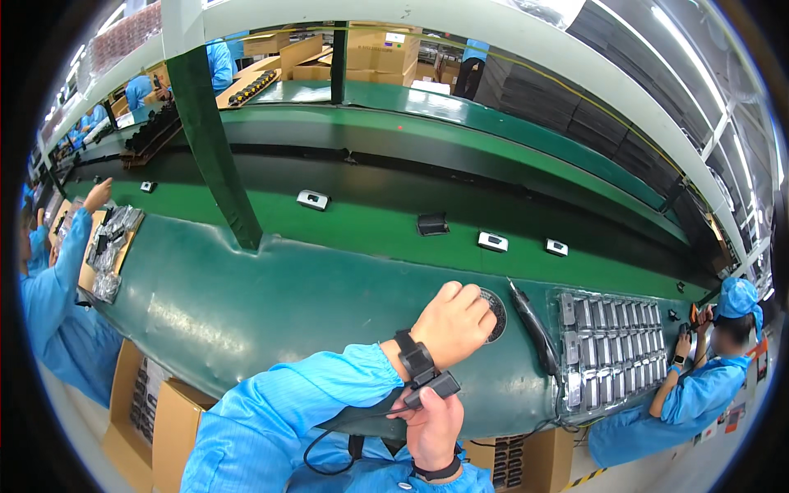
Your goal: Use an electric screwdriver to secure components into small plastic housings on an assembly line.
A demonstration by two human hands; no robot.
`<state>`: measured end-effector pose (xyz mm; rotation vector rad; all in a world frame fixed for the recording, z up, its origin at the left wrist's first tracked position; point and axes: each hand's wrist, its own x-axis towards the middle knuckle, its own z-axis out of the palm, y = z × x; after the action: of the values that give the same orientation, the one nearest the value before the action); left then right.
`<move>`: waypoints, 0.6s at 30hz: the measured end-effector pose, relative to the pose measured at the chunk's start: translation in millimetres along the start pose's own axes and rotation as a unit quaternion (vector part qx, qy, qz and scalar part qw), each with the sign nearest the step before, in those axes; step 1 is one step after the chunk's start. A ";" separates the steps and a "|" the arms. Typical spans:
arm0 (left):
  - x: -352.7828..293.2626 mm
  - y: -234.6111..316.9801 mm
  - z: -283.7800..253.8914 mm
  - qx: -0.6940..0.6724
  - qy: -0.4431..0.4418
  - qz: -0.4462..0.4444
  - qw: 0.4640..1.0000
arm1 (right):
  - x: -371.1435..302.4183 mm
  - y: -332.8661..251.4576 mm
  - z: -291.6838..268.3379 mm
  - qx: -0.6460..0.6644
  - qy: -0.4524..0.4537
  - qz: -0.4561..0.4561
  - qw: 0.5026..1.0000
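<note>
My left hand (452, 324) reaches across the bench edge to a round dish of small dark parts (496, 315). Its fingers are curled at the dish's rim, and whatever they pinch is hidden. A black strap (415, 353) circles that wrist. Below it, my right hand (433, 429) is closed on a small black rectangular device (434, 392), from which a thin black cable loops down to the left. The device sits just under the left wrist strap. Right of the dish lies a black electric screwdriver (534, 329).
A clear plastic tray (567, 349) of grey-black parts lies at right, beside a seated co-worker (711, 370). Black-and-white housings (493, 241) rest on the green conveyor (370, 234). A green post (215, 156) rises at left. Cardboard boxes (177, 423) stand below the bench. Another worker reaches in at left.
</note>
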<state>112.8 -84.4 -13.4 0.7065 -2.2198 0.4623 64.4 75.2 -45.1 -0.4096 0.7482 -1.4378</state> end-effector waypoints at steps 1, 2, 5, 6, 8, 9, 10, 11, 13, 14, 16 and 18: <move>4.9 -2.2 -4.2 -0.060 0.009 -0.040 0.997 | -0.1 0.1 0.3 0.001 -0.001 -0.001 1.000; 9.8 -3.9 -9.0 -0.120 0.017 -0.079 0.989 | -1.1 -0.3 1.8 -0.016 -0.006 -0.017 1.000; 25.8 -2.7 -29.5 -0.256 0.059 -0.155 0.952 | -1.5 -1.4 1.2 -0.073 -0.027 -0.068 0.995; 27.9 -3.1 -31.0 -0.252 0.062 -0.154 0.953 | -0.6 -2.6 2.7 -0.114 -0.041 -0.103 0.987; 31.1 -2.6 -33.1 -0.440 0.046 -0.231 0.867 | -2.1 -2.7 11.2 -0.107 -0.036 -0.105 0.988; 31.8 -2.3 -32.4 -0.439 0.050 -0.228 0.868 | -1.7 -2.8 13.7 -0.137 -0.022 -0.119 0.983; 31.1 -1.6 -30.1 -0.518 0.049 -0.289 0.804 | -1.0 -2.7 15.5 -0.168 -0.008 -0.134 0.977; 30.3 -0.8 -27.9 -0.592 0.047 -0.344 0.728 | -0.1 -1.9 15.9 -0.171 -0.011 -0.139 0.975; 31.2 -0.5 -25.8 -0.629 0.066 -0.390 0.669 | 5.3 0.3 9.8 -0.179 0.005 -0.150 0.972; 31.0 -2.7 -23.0 -0.626 0.066 -0.389 0.673 | 9.5 0.7 4.7 -0.176 0.001 -0.151 0.973; 28.9 -7.2 -20.5 -0.612 0.175 -0.354 0.685 | 12.8 -0.3 -0.2 -0.134 -0.017 -0.124 0.983; 26.3 -5.2 -20.1 -0.633 0.195 -0.385 0.642 | 12.5 1.3 -1.0 -0.171 -0.018 -0.150 0.974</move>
<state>112.1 -87.0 20.0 0.5416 -1.1151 -1.1868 64.3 63.4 -49.3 -0.8417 0.9366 -1.5778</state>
